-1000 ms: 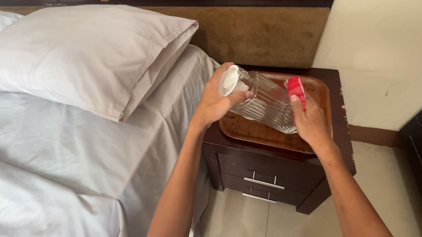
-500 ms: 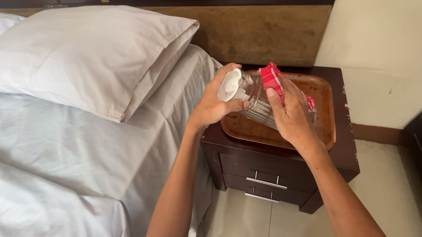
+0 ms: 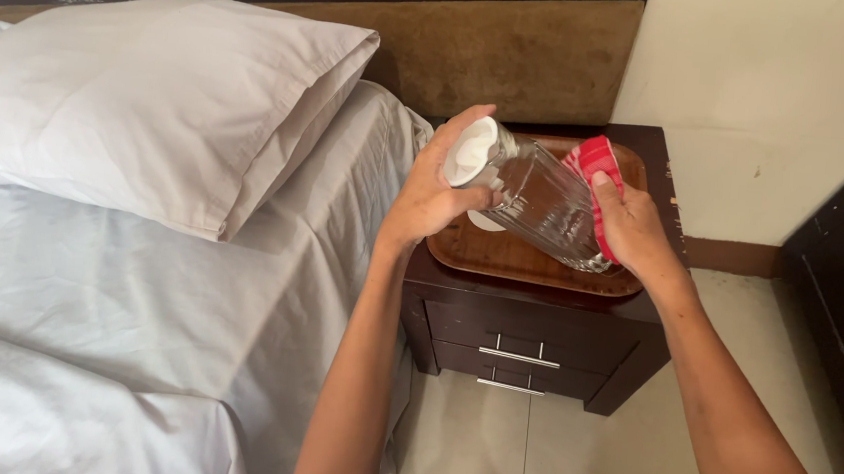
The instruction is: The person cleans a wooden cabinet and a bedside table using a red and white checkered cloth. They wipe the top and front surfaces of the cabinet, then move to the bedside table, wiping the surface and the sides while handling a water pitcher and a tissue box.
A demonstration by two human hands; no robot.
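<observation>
A clear ribbed glass jar (image 3: 545,202) is held tilted on its side above a brown wooden tray (image 3: 501,258), which rests on a dark wooden nightstand (image 3: 524,340) with two drawers. The jar's mouth end, at the left, is grasped by the left hand (image 3: 435,203), whose fingers are curled around the rim beside a white lid (image 3: 469,150). The base end, at the right, is gripped by the right hand (image 3: 633,229), and a red patterned cloth (image 3: 593,165) is pressed against the glass under its fingers. Whether the lid is fixed on the jar cannot be told. A small white round object lies on the tray beneath the jar, partly hidden. To the left of the nightstand a bed (image 3: 136,305) with grey-white sheets is seen, and a large white pillow (image 3: 162,101) lies at its far end against a padded headboard (image 3: 517,49). Pale floor tiles (image 3: 545,457) are visible near the nightstand.
</observation>
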